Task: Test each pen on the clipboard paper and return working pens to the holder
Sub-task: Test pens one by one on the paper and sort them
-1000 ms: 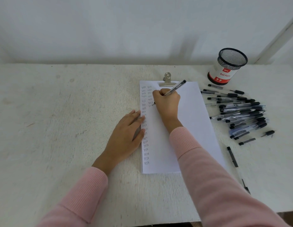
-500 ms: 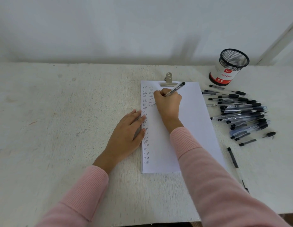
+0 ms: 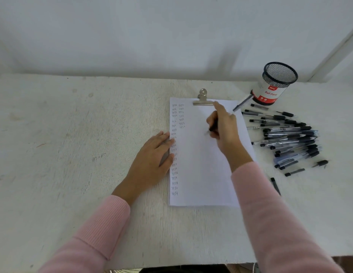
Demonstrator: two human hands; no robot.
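My right hand (image 3: 223,127) grips a black pen (image 3: 243,102) over the right half of the clipboard paper (image 3: 199,164). The pen's tip points down-left and its rear end angles up-right toward the holder; it looks blurred. Two columns of small written words run down the sheet's left side. My left hand (image 3: 154,156) lies flat with fingers apart on the table, fingertips on the paper's left edge. The black mesh pen holder (image 3: 274,83), with a white and red label, stands upright at the back right. A heap of black pens (image 3: 290,136) lies right of the paper.
A metal clip (image 3: 202,98) holds the sheet at its top. Loose pens and caps (image 3: 294,171) lie scattered near the heap, one (image 3: 275,185) beside my right sleeve. A wall runs behind the white table (image 3: 73,144). The table's front edge is near my body.
My right hand has left the written columns and swung right across the paper with the pen. The pen's rear end now points toward the holder. The left hand has stayed put.
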